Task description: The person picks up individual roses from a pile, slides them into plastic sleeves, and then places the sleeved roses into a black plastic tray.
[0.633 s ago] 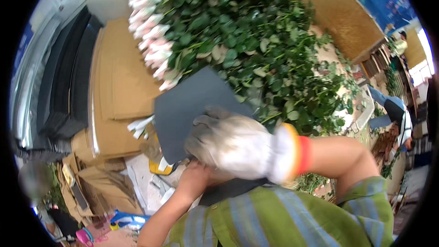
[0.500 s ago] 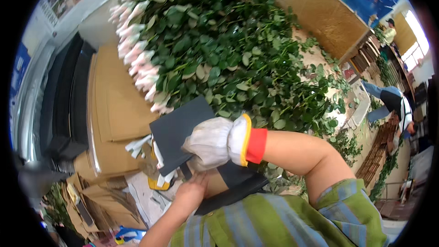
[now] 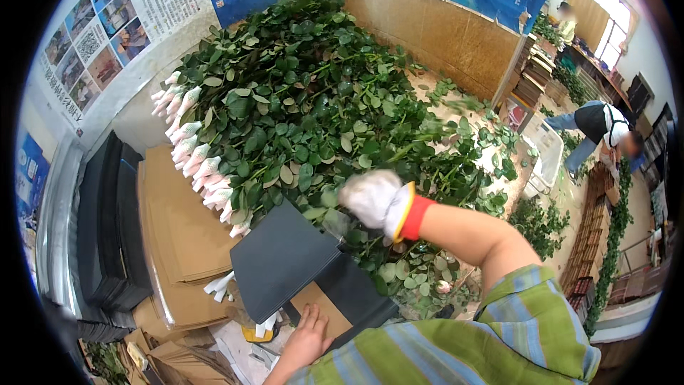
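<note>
My bare left hand (image 3: 309, 331) lies with its fingers stretched out on a piece of brown cardboard (image 3: 326, 306). Dark grey sheet material surrounds that cardboard: a raised dark panel (image 3: 279, 260) stands to its left and far side, and a dark flap (image 3: 354, 286) spreads to its right. On my right hand (image 3: 372, 198) is a white glove with a yellow edge and red cuff. It hovers over the near side of a big heap of leafy rose stems (image 3: 306, 107), smeared by motion, so its fingers cannot be made out. Pale wrapped flower heads (image 3: 191, 153) line the heap's left edge.
Flat brown cardboard (image 3: 178, 221) is stacked on the left, beside upright dark sheets (image 3: 100, 214). A wooden partition (image 3: 427, 39) closes off the far side. White strips (image 3: 221, 285) and a yellow tool (image 3: 256, 334) lie near the panel. A person (image 3: 598, 128) bends over at the right.
My gloved right hand has moved right, off the dark panel and over the stems, uncovering the panel and flap. My left hand remains on the cardboard. The view has shifted, showing more of the far wall.
</note>
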Demonstrator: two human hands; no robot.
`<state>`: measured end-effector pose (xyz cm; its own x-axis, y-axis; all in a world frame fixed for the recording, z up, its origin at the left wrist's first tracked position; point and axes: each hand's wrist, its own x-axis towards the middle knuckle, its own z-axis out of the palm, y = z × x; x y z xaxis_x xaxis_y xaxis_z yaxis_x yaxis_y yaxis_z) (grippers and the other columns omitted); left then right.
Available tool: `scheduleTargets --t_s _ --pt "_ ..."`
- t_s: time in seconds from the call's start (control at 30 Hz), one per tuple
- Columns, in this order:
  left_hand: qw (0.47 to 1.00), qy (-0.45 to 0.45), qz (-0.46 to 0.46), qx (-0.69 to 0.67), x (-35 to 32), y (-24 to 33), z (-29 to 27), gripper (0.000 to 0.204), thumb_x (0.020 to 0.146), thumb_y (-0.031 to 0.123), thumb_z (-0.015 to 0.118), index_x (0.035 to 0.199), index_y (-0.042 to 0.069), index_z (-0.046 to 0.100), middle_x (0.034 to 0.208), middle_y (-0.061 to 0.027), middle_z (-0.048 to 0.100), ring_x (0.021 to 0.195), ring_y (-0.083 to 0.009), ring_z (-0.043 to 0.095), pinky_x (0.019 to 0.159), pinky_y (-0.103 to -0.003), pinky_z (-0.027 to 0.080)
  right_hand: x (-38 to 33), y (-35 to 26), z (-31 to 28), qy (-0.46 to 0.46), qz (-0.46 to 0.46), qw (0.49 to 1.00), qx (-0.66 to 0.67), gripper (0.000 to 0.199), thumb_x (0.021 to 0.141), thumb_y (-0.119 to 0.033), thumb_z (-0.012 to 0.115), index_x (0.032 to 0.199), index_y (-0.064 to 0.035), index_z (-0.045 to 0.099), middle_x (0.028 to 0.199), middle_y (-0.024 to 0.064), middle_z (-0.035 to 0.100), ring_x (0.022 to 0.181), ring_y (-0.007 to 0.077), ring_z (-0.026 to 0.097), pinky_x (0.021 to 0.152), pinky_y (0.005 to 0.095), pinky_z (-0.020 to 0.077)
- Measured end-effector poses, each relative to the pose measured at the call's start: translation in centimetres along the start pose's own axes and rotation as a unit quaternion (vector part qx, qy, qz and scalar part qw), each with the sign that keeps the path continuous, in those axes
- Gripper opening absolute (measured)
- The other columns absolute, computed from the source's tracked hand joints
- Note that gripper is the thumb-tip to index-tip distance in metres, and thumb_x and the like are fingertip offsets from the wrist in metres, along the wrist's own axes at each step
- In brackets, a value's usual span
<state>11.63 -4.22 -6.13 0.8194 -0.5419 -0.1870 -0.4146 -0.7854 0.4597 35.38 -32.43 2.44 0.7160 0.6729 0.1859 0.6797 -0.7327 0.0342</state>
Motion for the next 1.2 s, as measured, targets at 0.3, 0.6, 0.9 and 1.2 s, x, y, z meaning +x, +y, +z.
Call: scheduleTargets --t_s 0.3,0.6,0.9,1.2 --pt "0.982 0.069 -0.064 -0.163 0.0 0.4 0.0 0.045 0.077 0.019 0.079 0.117 0.004 0.064 0.143 -0.0215 0.045 0.136 -0.0405 0.041 0.109 -0.043 0.04 -8.3 8.3 -14.5 0.122 0.18 0.971 -0.097 0.024 0.077 -0.003 0.063 0.1 -0.009 0.066 0.085 0.0112 0.066 0.08 0.0309 0.067 0.069 0.0419 0.0551" --pt "0.88 0.061 -0.059 -0.467 0.0 -3.3 -0.8 0.04 0.105 0.028 0.043 0.119 0.0 0.068 0.115 -0.0164 0.07 0.135 -0.0287 0.046 0.108 -0.039 0.04 -14.5 -1.7 -3.7 -0.025 -0.033 0.98 0.193 0.038 0.076 -0.014 0.061 0.113 -0.0038 0.061 0.092 0.0144 0.065 0.081 0.0315 0.066 0.073 0.0409 0.0553" --pt "0.967 0.069 -0.01 -0.245 -2.3 -2.3 2.8 0.043 0.076 0.027 0.082 0.116 0.019 0.071 0.118 -0.0025 0.063 0.126 -0.0356 0.05 0.106 -0.045 0.041 -1.9 0.0 -6.2 0.038 0.055 0.969 0.236 0.029 0.087 -0.011 0.057 0.113 -0.0039 0.066 0.097 0.0168 0.071 0.088 0.0275 0.071 0.078 0.0381 0.0576" --pt "0.963 0.105 0.014 -0.248 -1.7 -3.2 4.2 0.043 0.073 0.025 0.085 0.114 0.023 0.073 0.102 0.0012 0.067 0.12 -0.0306 0.054 0.105 -0.044 0.041 4.5 0.4 5.7 -0.161 -0.022 0.987 -0.012 0.023 0.069 -0.011 0.066 0.091 -0.0074 0.069 0.09 0.0146 0.069 0.086 0.0306 0.069 0.074 0.0426 0.0561"
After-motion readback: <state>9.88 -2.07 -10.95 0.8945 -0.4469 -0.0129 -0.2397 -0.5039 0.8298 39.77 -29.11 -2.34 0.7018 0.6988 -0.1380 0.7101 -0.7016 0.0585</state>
